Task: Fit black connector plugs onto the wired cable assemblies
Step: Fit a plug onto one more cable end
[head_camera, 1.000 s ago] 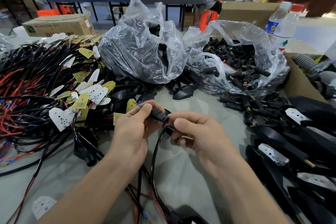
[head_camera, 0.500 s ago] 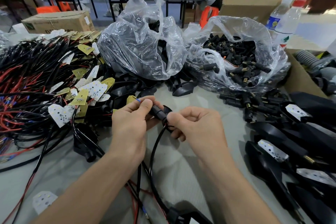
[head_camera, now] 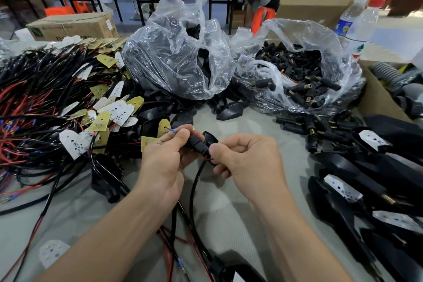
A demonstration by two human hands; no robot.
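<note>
left hand (head_camera: 164, 162) pinches black connector plug (head_camera: 195, 144) at table centre. right hand (head_camera: 247, 162) pinches the black cable (head_camera: 194, 188) entering its 4 o'clock end; the joint itself is hidden under that hand.

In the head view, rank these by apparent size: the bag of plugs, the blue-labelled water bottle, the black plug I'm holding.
1. bag of plugs
2. blue-labelled water bottle, though it stands farther back
3. black plug, nearest yet smallest

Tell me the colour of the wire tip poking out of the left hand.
The wire tip is blue, seen in the head view.
</note>
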